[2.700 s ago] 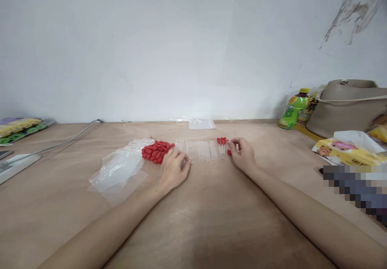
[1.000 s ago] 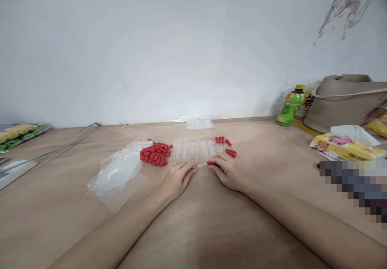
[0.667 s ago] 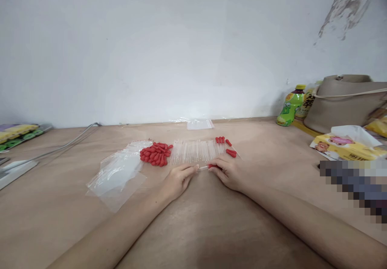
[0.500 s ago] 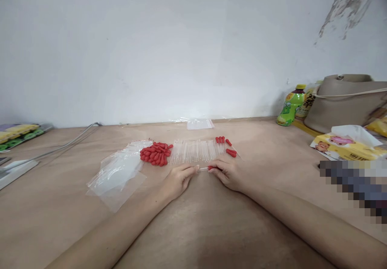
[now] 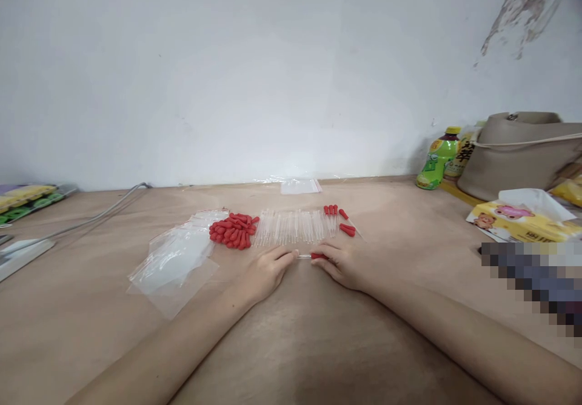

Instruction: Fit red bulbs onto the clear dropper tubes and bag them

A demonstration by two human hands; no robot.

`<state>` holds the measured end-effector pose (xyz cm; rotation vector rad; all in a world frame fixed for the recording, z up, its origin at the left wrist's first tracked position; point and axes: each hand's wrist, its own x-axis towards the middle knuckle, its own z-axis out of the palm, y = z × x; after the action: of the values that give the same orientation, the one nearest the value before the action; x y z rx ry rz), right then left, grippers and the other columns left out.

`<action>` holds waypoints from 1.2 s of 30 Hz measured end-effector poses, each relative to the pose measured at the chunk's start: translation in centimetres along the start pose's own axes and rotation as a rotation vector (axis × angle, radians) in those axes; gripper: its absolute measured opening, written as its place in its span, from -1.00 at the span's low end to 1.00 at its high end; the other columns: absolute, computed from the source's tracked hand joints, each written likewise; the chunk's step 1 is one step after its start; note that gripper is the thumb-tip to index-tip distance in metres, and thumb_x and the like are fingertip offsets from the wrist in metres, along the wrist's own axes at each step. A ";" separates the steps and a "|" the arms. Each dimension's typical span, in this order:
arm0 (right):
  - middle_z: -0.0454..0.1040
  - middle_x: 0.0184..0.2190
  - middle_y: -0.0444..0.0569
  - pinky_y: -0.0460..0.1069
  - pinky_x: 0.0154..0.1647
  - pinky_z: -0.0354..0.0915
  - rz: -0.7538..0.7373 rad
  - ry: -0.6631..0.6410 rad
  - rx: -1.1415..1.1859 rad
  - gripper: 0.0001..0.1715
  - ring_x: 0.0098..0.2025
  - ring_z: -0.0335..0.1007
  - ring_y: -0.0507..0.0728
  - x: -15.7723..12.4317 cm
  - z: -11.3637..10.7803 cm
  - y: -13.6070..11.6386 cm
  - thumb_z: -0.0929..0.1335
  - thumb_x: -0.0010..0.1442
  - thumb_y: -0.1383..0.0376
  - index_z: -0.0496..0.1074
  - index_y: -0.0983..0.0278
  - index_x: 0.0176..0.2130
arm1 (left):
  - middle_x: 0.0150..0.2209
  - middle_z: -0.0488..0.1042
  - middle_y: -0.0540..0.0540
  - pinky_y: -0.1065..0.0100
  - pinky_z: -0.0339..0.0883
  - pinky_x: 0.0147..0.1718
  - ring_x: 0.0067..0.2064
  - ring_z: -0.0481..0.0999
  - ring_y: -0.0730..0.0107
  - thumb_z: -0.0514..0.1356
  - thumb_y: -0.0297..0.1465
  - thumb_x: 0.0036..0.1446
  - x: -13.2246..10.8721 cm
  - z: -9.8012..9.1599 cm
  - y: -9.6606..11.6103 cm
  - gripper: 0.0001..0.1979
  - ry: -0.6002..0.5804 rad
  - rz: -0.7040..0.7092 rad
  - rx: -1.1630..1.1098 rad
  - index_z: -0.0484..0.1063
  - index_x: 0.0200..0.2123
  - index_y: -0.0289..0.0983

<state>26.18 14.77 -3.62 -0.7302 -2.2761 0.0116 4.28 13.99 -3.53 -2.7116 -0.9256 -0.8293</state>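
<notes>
My left hand [image 5: 271,271] is closed on a clear glass dropper tube [image 5: 304,256], held level above the near side of the table. My right hand [image 5: 342,264] pinches a red rubber bulb [image 5: 317,256] at the tube's right end; how far the tube goes into it is hidden by the fingers. Just beyond lies a row of clear dropper tubes [image 5: 291,227]. A pile of red rubber bulbs [image 5: 233,231] sits at the row's left. On its right are several droppers with red bulbs [image 5: 331,210], some lying askew.
Clear plastic bags [image 5: 175,265] fan out at the left, and another bag [image 5: 300,187] lies near the wall. A grey cable [image 5: 100,214] crosses the left side. At the right stand a green bottle [image 5: 439,159], a beige bag [image 5: 513,156] and a tissue pack [image 5: 522,220].
More of the red bulb shows between my right fingers, which have shifted their hold slightly. Both hands stay almost in the same place, with the tube still between them.
</notes>
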 end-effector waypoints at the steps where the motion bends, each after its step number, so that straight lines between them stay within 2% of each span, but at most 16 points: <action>1: 0.43 -0.40 -0.05 -0.09 -0.36 0.28 0.008 0.016 -0.014 -0.85 -0.37 0.35 0.02 0.1 -0.3 -0.1 0.25 0.16 0.32 0.39 0.27 -0.26 | -0.26 0.46 -0.14 0.35 0.36 -0.28 -0.25 0.44 0.37 -0.03 -0.48 0.19 0.0 0.1 0.0 -0.77 0.023 -0.025 -0.030 0.36 -0.14 -0.30; 4: 0.46 -0.42 -0.05 -0.08 -0.38 0.28 0.029 0.065 -0.041 -0.87 -0.39 0.37 0.03 0.5 -0.9 -0.1 0.29 0.12 0.30 0.41 0.26 -0.29 | -0.30 0.45 -0.10 0.39 0.34 -0.30 -0.30 0.44 0.41 0.02 -0.41 0.18 0.0 0.2 -0.2 -0.80 0.084 -0.110 -0.112 0.38 -0.17 -0.27; 8: 0.46 -0.45 -0.06 -0.09 -0.39 0.27 0.042 0.022 -0.013 -0.90 -0.40 0.36 0.02 0.6 -1.1 -0.2 0.30 0.10 0.34 0.42 0.28 -0.33 | -0.40 0.45 -0.07 0.41 0.31 -0.37 -0.38 0.43 0.43 0.03 -0.37 0.18 0.1 -0.1 -0.2 -0.80 0.037 -0.180 -0.166 0.42 -0.26 -0.28; 13: 0.44 -0.48 -0.07 -0.11 -0.41 0.25 0.021 -0.001 0.001 -0.90 -0.43 0.33 0.01 0.6 -1.0 -0.4 0.29 0.11 0.36 0.41 0.30 -0.36 | -0.39 0.46 -0.08 0.42 0.29 -0.37 -0.37 0.43 0.43 0.01 -0.38 0.19 0.2 -0.3 0.2 -0.79 0.028 -0.199 -0.230 0.42 -0.30 -0.30; 20: 0.39 -0.47 -0.05 -0.08 -0.38 0.24 -0.026 -0.044 0.051 -0.85 -0.41 0.29 0.04 0.1 0.6 0.4 0.24 0.16 0.31 0.37 0.31 -0.30 | -0.43 0.45 -0.08 0.41 0.28 -0.39 -0.39 0.42 0.41 0.01 -0.37 0.18 0.2 -0.2 0.5 -0.78 0.008 -0.204 -0.213 0.43 -0.33 -0.31; 25: 0.42 -0.44 -0.04 -0.07 -0.37 0.27 0.000 -0.041 0.053 -0.86 -0.39 0.33 0.04 0.5 0.0 0.0 0.26 0.14 0.32 0.39 0.30 -0.30 | -0.43 0.45 -0.07 0.41 0.29 -0.39 -0.40 0.42 0.42 0.00 -0.36 0.19 0.4 -0.3 0.6 -0.77 0.009 -0.218 -0.239 0.43 -0.34 -0.29; 29: 0.47 -0.40 -0.05 -0.06 -0.33 0.30 0.177 0.047 0.230 -0.86 -0.36 0.37 0.04 1.0 -0.4 -0.1 0.31 0.09 0.29 0.42 0.26 -0.30 | -0.42 0.46 -0.04 0.43 0.28 -0.40 -0.41 0.42 0.45 0.00 -0.35 0.19 0.7 -0.4 0.7 -0.78 0.044 -0.249 -0.282 0.43 -0.30 -0.26; 33: 0.45 -0.43 -0.08 -0.06 -0.34 0.32 0.450 0.187 0.619 -0.67 -0.38 0.39 0.03 1.4 0.1 0.5 0.36 0.00 0.18 0.33 0.27 -0.23 | -0.38 0.47 -0.04 0.42 0.29 -0.39 -0.41 0.42 0.45 0.02 -0.33 0.17 0.7 -0.8 0.8 -0.75 0.006 -0.260 -0.299 0.38 -0.14 -0.26; 36: 0.43 -0.43 -0.10 -0.07 -0.35 0.31 0.579 0.270 0.831 -0.60 -0.39 0.38 0.01 2.1 -0.7 1.9 0.39 -0.06 0.12 0.28 0.28 -0.26 | -0.32 0.46 -0.08 0.40 0.30 -0.37 -0.37 0.43 0.43 0.00 -0.32 0.18 0.6 -1.0 0.7 -0.70 -0.005 -0.269 -0.307 0.33 -0.07 -0.29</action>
<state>26.39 17.27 -2.16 -0.8219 -1.5178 0.9972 4.69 13.42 -2.31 -2.8817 -1.2805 -1.0961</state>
